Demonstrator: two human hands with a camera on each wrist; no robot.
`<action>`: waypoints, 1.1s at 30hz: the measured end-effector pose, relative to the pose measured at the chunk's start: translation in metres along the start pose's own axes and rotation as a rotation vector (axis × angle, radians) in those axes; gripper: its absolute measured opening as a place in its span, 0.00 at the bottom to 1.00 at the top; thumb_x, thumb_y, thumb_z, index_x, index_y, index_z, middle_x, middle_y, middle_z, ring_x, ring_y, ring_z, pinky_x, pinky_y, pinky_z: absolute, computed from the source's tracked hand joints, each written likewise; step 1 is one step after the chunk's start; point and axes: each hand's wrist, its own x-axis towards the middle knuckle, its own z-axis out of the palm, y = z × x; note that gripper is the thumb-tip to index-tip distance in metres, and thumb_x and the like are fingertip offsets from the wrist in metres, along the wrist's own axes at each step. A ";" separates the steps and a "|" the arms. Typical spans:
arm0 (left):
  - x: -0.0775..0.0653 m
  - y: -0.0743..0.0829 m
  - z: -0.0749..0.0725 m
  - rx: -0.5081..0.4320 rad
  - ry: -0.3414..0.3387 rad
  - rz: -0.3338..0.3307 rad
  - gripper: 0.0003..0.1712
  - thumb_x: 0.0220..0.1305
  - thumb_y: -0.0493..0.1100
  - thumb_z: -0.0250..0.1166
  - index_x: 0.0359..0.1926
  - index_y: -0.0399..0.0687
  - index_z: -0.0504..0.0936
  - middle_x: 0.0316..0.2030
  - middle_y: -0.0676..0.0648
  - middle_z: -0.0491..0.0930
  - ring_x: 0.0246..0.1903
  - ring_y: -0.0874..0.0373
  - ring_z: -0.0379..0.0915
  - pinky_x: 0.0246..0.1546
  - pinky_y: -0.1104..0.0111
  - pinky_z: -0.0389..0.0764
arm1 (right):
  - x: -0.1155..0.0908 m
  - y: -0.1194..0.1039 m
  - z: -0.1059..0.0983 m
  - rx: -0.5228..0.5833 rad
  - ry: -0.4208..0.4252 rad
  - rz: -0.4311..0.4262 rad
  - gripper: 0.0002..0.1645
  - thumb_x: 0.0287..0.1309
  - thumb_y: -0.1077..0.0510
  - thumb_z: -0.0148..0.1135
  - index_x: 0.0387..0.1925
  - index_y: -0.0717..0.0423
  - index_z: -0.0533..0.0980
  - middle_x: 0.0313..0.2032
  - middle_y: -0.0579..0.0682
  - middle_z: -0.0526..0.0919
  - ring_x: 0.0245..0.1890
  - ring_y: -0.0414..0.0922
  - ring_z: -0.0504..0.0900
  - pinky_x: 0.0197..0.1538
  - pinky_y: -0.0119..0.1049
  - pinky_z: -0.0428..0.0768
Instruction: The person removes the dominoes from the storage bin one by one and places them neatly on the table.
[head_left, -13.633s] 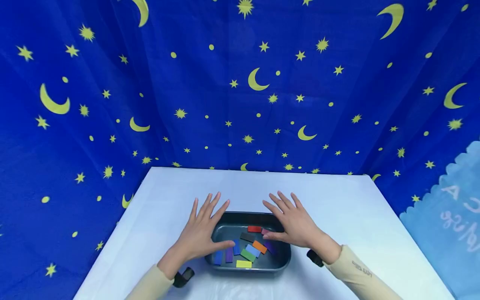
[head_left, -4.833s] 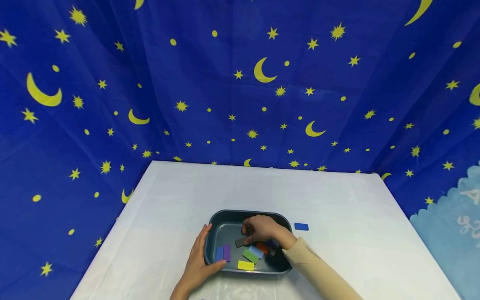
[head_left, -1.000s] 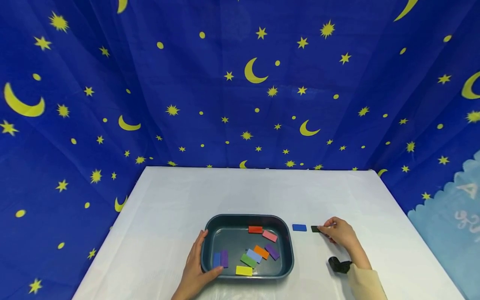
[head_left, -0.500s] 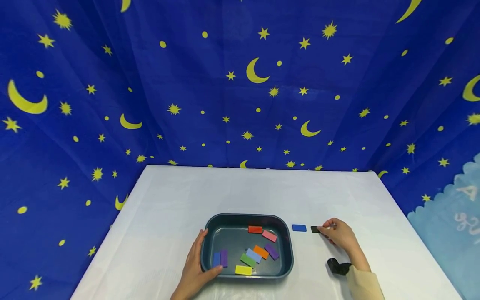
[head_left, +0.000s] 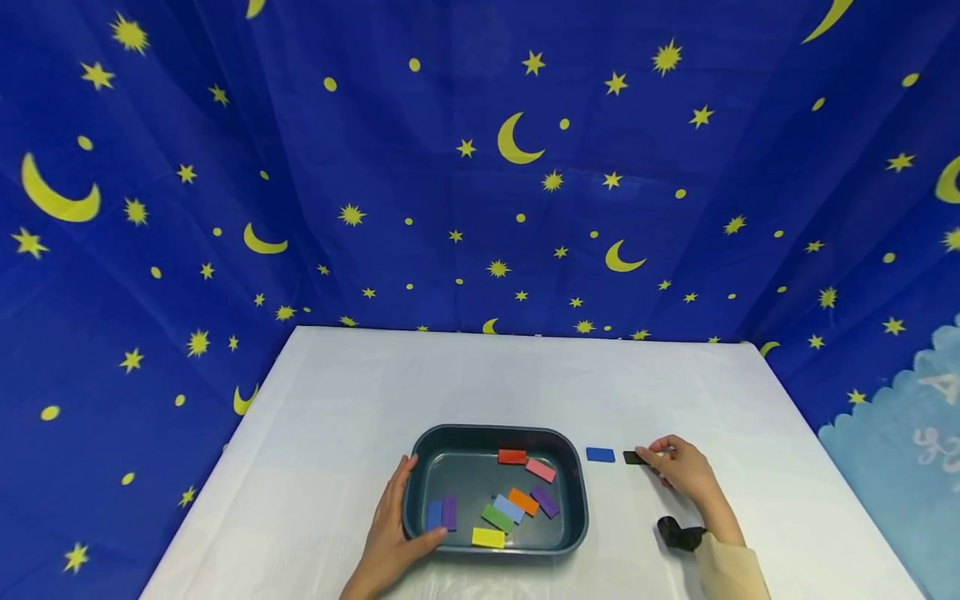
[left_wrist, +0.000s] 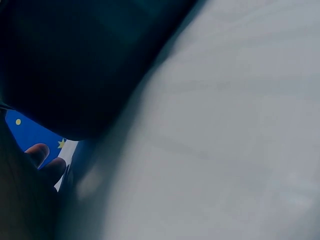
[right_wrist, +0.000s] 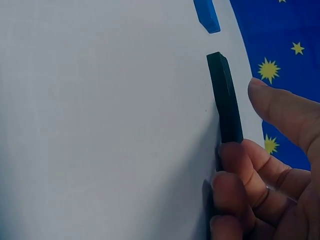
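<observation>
In the head view, a dark blue-grey tray [head_left: 495,550] holds several flat, domino-like blocks, among them yellow [head_left: 488,537], red [head_left: 512,457] and orange [head_left: 523,502] ones. My left hand [head_left: 392,533] rests against its near-left corner, fingers fairly straight along the side and thumb at the front rim. Right of the tray a blue block [head_left: 600,454] lies on the table. Just beyond it is a black block [right_wrist: 225,97], its right end held at the fingertips of my right hand [head_left: 684,469]. The right wrist view shows curled fingers [right_wrist: 232,195] covering that end.
The white table [head_left: 450,379] bears everything. A blue curtain [head_left: 420,150] with yellow moons and stars stands behind and at the sides. A black wrist device [head_left: 678,533] hangs under my right wrist.
Earlier both hands hovered over the tray; later the right hand reached in at the black block. Now that block lies in line with the blue one. In the last second hardly anything has moved.
</observation>
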 end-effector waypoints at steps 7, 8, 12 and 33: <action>0.001 -0.001 0.001 0.001 0.002 0.004 0.59 0.40 0.53 0.75 0.72 0.62 0.54 0.71 0.40 0.50 0.66 0.38 0.47 0.52 0.32 0.53 | -0.001 0.002 -0.004 0.025 -0.022 0.012 0.30 0.58 0.40 0.62 0.41 0.65 0.72 0.22 0.48 0.76 0.18 0.43 0.73 0.24 0.37 0.69; 0.001 -0.001 0.002 -0.001 0.001 0.002 0.59 0.40 0.54 0.75 0.72 0.63 0.54 0.71 0.40 0.50 0.66 0.38 0.46 0.52 0.32 0.53 | 0.000 0.003 -0.004 0.031 -0.024 0.016 0.30 0.58 0.40 0.62 0.41 0.65 0.72 0.23 0.48 0.76 0.18 0.43 0.73 0.25 0.37 0.70; 0.004 -0.001 0.002 -0.005 -0.003 -0.002 0.58 0.40 0.54 0.75 0.72 0.63 0.54 0.71 0.41 0.50 0.67 0.39 0.46 0.52 0.32 0.53 | 0.001 0.005 -0.005 0.056 -0.022 0.014 0.30 0.58 0.40 0.61 0.41 0.65 0.72 0.23 0.48 0.78 0.19 0.43 0.74 0.25 0.36 0.71; 0.002 0.000 0.000 -0.007 0.007 0.017 0.58 0.40 0.53 0.75 0.73 0.61 0.53 0.71 0.39 0.50 0.67 0.39 0.47 0.54 0.34 0.51 | 0.000 -0.124 -0.001 -0.156 -0.038 -0.501 0.16 0.54 0.44 0.67 0.33 0.51 0.78 0.26 0.42 0.77 0.24 0.40 0.72 0.28 0.36 0.71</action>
